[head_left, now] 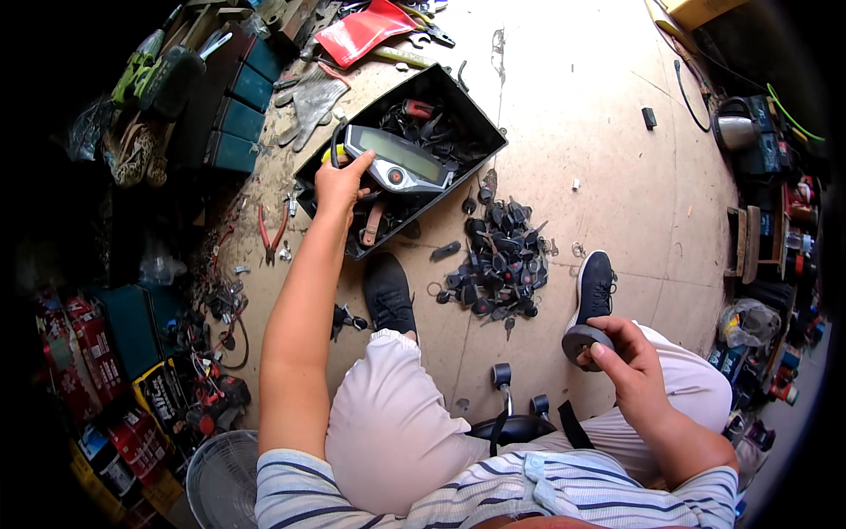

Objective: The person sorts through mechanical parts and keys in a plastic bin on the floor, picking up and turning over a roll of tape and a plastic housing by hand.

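My left hand (342,183) grips the left end of a grey scooter dashboard display (401,157) with a long pale screen and a round button. It is tilted over a black plastic box (477,113); dark keys and small parts show around it inside. Between the thumb and fingers of my right hand (630,366) is a thick dark ring (582,342), perhaps a magnet, above my right knee. A heap of black-headed keys (502,256) lies on the floor in front of the box, between my shoes. A brown strap-like piece (374,224) rests in the box's near corner.
Red-handled pliers (272,234) and a grey work glove (315,104) lie left of the box. Teal drawers (238,128) stand farther left. A fan (220,476) is at lower left. Shelves with a metal kettle (737,128) line the right side.
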A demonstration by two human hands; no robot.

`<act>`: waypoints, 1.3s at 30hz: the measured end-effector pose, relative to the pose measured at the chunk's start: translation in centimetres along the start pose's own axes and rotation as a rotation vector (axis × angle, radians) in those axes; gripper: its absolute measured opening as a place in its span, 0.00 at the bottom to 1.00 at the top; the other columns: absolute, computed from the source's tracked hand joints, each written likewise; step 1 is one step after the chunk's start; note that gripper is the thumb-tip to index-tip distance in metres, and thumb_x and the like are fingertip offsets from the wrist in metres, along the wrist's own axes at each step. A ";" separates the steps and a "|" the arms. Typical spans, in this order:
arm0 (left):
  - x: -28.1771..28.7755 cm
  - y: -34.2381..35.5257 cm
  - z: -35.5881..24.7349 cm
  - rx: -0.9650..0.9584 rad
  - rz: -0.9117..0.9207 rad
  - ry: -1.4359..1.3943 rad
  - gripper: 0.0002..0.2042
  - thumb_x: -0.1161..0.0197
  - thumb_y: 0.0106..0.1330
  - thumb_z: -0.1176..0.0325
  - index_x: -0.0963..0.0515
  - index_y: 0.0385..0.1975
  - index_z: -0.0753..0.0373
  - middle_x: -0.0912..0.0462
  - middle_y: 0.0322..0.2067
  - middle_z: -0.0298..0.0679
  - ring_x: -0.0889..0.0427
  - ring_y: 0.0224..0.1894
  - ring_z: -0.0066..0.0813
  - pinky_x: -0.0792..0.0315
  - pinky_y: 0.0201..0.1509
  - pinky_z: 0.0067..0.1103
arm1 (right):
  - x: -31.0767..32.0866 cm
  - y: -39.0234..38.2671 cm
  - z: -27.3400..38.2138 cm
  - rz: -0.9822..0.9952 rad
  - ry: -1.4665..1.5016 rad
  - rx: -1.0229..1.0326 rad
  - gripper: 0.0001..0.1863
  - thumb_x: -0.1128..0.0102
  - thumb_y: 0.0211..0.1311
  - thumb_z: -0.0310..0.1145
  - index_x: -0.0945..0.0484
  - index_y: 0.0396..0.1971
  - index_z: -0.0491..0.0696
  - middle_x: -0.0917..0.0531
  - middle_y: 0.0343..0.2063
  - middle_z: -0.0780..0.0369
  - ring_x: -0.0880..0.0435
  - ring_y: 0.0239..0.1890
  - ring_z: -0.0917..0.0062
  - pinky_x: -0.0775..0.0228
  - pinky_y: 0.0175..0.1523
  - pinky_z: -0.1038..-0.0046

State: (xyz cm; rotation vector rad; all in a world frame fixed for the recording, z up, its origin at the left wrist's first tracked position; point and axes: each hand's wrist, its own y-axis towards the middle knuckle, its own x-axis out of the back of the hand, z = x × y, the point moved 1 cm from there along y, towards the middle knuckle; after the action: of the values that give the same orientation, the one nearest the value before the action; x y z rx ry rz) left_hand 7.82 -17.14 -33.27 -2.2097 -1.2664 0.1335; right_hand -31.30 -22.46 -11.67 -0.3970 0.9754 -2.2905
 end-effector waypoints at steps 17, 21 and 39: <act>7.8 -3.3 -5.4 -0.542 -0.155 0.523 0.27 0.37 0.53 0.66 0.32 0.54 0.67 0.20 0.39 0.49 0.20 0.41 0.40 0.28 0.48 0.27 | 0.2 0.3 -0.3 -0.011 0.026 0.005 0.15 0.46 0.64 0.28 0.31 0.49 0.41 0.24 0.40 0.62 0.25 0.41 0.82 0.32 0.49 0.78; 9.3 -0.7 -3.1 -0.550 -0.099 0.807 0.29 0.40 0.51 0.66 0.33 0.57 0.64 0.26 0.49 0.54 0.25 0.52 0.49 0.32 0.55 0.31 | 0.3 0.2 0.0 -0.015 0.024 -0.022 0.15 0.46 0.64 0.28 0.32 0.50 0.41 0.24 0.40 0.62 0.25 0.41 0.82 0.32 0.50 0.78; -0.5 -1.7 0.2 -0.700 -0.280 1.376 0.26 0.39 0.55 0.58 0.29 0.55 0.54 0.38 0.62 0.41 0.51 0.70 0.40 0.67 0.65 0.58 | 2.2 -0.6 0.5 -0.004 0.082 -0.013 0.15 0.48 0.65 0.28 0.31 0.50 0.40 0.24 0.39 0.62 0.24 0.41 0.82 0.33 0.51 0.79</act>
State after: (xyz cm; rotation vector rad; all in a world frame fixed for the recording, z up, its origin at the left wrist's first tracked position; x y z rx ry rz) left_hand 6.17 -16.80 -32.64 -1.7726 -0.7535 -1.8134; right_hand -32.99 -23.79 -10.81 -0.3123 1.0309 -2.3209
